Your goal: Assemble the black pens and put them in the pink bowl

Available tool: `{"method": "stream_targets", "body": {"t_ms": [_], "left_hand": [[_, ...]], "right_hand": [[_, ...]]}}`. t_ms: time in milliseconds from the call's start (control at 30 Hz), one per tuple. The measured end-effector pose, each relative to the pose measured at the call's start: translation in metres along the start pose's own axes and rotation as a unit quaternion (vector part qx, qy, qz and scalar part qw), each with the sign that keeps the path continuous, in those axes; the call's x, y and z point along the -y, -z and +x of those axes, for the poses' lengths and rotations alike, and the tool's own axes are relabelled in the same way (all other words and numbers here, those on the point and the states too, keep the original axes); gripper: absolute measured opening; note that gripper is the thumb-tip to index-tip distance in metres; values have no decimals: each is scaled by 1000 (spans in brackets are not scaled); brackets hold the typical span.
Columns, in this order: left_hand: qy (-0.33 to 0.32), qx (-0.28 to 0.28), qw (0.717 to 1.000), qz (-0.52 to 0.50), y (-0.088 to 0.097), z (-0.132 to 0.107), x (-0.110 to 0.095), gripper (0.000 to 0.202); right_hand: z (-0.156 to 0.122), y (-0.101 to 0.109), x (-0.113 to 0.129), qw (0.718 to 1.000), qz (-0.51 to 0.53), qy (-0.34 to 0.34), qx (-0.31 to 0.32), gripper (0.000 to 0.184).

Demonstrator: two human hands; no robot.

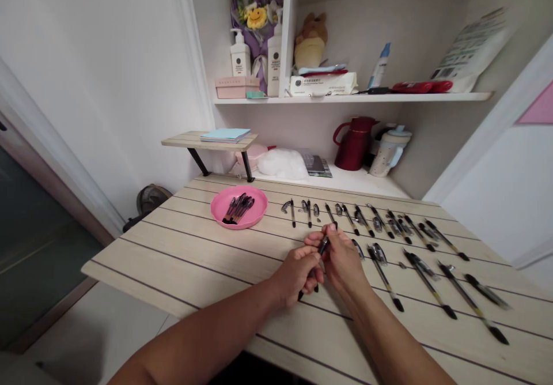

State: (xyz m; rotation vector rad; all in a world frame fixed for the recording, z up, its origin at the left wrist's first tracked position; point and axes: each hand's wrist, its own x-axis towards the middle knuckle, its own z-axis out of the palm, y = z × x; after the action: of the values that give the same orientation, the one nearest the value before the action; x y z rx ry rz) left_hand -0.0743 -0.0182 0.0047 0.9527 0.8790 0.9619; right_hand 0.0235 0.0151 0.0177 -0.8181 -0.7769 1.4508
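Above the middle of the table, my left hand (300, 270) and my right hand (343, 258) meet on a black pen (324, 245). Fingers of both hands are closed around it, hiding much of its length. Dark ends also show below my left hand; whether they belong to the same pen I cannot tell. To the right lie disassembled pens in two rows, among them a long pen barrel (386, 278) with a clear cap (380, 253) beside it. A pink plate (259, 207) to the left holds a bunch of pens (237, 207).
A small raised stand (181, 141) with blue paper (225, 135) is at the back left. Behind the table are a white plastic bag (283, 164), a red jug (355, 144) and a pale tumbler (389, 153). A loaded shelf (367, 98) hangs above.
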Motion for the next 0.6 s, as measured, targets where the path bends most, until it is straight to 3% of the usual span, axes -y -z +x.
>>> {"method": "stream_targets", "body": {"t_ms": [233, 367, 467, 600], "left_hand": [[-7, -4, 1000, 27, 4, 1, 0, 32], [8, 3, 999, 36, 7, -1, -3, 33], [3, -22, 1000, 19, 9, 0, -6, 32], [-35, -85, 995, -25, 17, 6, -13, 28]], "right_hand": [[3, 0, 2, 1000, -20, 6, -1, 31], [13, 10, 9, 993, -37, 91, -72, 33], [23, 22, 13, 965, -156, 151, -145, 36], [32, 24, 13, 906, -390, 142, -86, 42]]}}
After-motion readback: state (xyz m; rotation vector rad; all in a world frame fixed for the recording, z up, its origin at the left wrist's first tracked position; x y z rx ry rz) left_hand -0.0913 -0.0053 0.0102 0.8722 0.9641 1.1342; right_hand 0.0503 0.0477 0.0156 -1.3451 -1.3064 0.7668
